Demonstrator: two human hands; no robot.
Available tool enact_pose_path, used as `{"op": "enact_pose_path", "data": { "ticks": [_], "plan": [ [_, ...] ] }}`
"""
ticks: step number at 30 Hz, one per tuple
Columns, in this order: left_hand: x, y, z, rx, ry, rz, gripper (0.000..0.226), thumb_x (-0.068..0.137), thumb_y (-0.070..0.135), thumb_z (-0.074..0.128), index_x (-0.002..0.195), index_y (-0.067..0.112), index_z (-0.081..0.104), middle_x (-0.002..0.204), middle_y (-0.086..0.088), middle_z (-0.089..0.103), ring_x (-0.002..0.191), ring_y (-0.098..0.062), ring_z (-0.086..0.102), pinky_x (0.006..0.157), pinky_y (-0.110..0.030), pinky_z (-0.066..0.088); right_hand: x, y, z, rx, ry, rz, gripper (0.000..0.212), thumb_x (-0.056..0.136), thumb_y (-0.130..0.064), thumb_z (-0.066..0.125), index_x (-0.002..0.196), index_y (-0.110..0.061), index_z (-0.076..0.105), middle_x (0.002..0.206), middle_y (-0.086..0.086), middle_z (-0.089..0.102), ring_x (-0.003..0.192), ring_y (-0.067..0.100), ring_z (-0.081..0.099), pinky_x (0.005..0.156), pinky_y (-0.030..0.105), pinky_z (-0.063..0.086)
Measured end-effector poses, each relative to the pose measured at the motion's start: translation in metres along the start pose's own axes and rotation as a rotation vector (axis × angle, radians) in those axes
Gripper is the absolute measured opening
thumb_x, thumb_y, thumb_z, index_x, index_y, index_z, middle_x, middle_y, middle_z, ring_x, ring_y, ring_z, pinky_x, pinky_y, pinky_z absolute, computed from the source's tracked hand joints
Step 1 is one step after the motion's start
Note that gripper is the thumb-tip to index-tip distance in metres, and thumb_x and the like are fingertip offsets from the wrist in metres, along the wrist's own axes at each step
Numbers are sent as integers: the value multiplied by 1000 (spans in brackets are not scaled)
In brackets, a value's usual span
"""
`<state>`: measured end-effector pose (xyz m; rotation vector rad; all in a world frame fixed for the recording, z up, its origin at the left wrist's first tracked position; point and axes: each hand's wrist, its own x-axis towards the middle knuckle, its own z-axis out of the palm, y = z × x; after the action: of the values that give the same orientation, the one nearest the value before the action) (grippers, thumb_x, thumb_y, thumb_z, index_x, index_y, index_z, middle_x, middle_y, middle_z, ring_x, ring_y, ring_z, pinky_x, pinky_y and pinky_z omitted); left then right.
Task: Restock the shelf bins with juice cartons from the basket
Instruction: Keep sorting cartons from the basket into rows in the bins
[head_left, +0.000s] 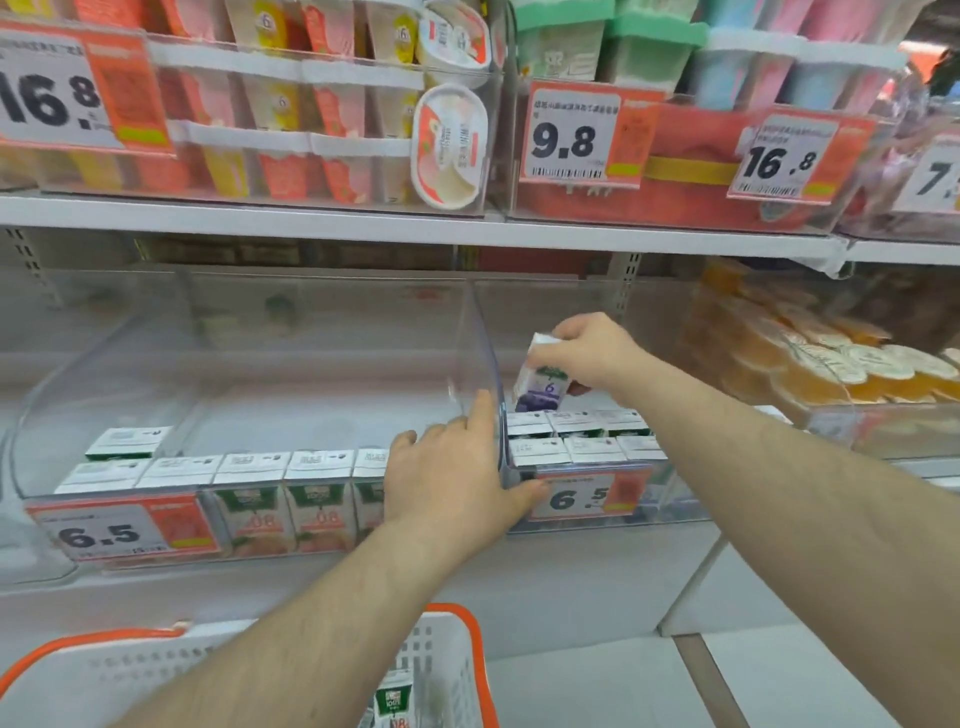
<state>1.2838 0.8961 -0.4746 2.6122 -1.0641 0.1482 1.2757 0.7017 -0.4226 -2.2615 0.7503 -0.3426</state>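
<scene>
Plainly the restocking was partway: in the head view the right hand (587, 353) gripped a purple-fronted juice carton (540, 387) with curled fingers above the two carton rows in the right bin (675, 499), while the left hand (452, 467) clasped the clear divider (483, 374), thumb hooked at its base. The left bin (47, 415) stayed mostly bare, and the basket (457, 654) held at least one green carton (393, 701). Both bin tags read 6.5, the held carton "6"; upper tags read 16.8 and 9.8.
</scene>
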Motion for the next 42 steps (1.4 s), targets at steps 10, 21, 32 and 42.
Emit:
{"op": "enact_pose_path", "data": {
  "ticks": [10,21,32,42],
  "plan": [
    [-2,-2,0,-54,-3,-3,96,75,79,51,148,32,13,128,13,60,124,-16,51,114,-41,24,30,6,17,91,-640,200,15,68,-32,73,76,-19,72,83,2,65,75,25,61,85,42,51],
    [-1,0,0,-98,-2,-9,89,75,74,57,144,31,20,123,13,62,123,-14,51,115,-41,21,40,4,17,99,-845,397,72,51,-21,74,120,-3,66,110,19,67,88,35,63,87,46,49],
    [-1,0,-1,-108,-19,-7,88,74,73,57,144,31,22,120,13,63,120,-16,53,114,-42,21,38,5,22,3,-731,350,51,76,-27,63,124,-10,66,109,14,71,84,30,65,88,47,50],
    [-30,-15,-29,-475,291,52,79,76,47,71,143,25,36,121,11,51,109,-13,49,100,-39,41,-48,-36,19,-69,386,-84,9,75,-18,58,78,-18,67,79,-2,68,77,18,61,65,25,43]
  ]
}}
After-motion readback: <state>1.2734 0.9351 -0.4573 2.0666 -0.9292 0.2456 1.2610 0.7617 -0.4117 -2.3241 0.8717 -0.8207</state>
